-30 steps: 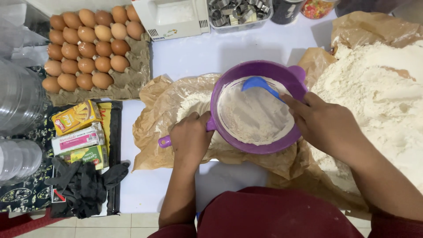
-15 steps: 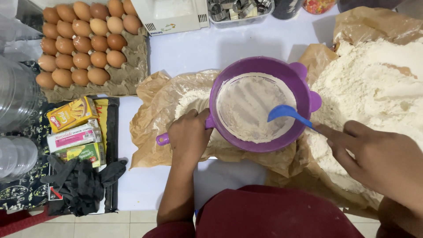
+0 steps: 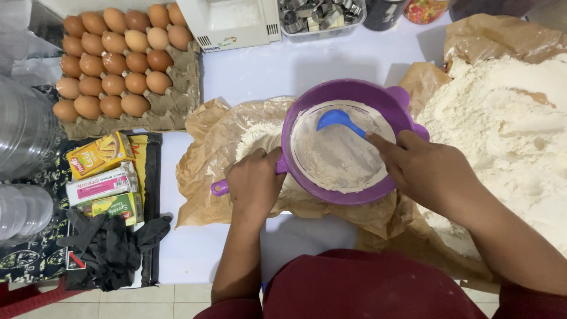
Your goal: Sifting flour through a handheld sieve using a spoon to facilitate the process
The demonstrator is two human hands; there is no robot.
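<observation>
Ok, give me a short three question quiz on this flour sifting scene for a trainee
1. True or false: the left hand grips the handle of the round purple plastic sieve.
2. What does the right hand hold inside the sieve?
A. a metal whisk
B. a small blue plastic spoon
C. a brown egg
3. Fill in: the sieve sits over crumpled brown ____ with white flour on it.

Key: 1 true; 2 B; 3 paper.
</observation>
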